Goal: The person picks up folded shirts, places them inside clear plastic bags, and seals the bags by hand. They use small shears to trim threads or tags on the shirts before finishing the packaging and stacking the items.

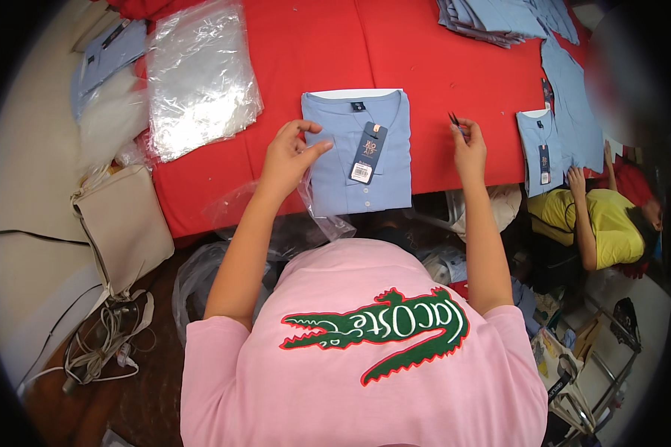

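A folded light-blue shirt (326, 190) lies in front of me at the near edge of the red-covered table. A dark hang tag (368, 153) with a white label rests on its front, below the neckline. My left hand (291, 155) is over the shirt's left side, thumb and fingers apart, with nothing seen between them. To the right of the shirt, apart from it, my right hand (469, 149) is closed around small thread snips (453, 118). Their dark pointed tips stick out above the fingers; the rest is hidden in the hand.
Clear plastic bags (201, 82) lie at the left on the red table cover (306, 45). More blue shirts (492, 18) are piled at the far right. Another tagged folded shirt (537, 141) lies near a co-worker in yellow (611, 227). Loose plastic hangs below the table edge.
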The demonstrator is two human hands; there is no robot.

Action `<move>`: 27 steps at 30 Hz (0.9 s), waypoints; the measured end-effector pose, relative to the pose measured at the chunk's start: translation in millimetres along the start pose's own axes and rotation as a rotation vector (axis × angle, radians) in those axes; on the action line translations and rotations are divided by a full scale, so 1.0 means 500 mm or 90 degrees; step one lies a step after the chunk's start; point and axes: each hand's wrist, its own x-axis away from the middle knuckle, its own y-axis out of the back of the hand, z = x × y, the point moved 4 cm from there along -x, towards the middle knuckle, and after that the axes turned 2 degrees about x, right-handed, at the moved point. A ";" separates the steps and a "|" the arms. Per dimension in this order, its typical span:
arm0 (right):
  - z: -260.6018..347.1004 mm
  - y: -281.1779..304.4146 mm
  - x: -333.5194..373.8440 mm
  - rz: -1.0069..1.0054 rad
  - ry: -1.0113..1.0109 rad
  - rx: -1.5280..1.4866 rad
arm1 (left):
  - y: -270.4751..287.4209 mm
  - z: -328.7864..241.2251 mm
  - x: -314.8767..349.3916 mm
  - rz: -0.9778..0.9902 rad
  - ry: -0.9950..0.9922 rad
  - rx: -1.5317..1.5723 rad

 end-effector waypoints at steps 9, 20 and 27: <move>0.122 0.010 0.126 0.154 0.240 -0.091 | 0.038 0.019 0.192 -0.042 0.044 0.260; 0.206 -0.042 0.346 0.699 0.017 -0.450 | -0.050 -0.109 0.254 -0.149 -0.107 0.307; 0.131 0.045 0.282 0.650 -0.101 -0.451 | -0.149 -0.049 0.330 -0.053 0.034 0.241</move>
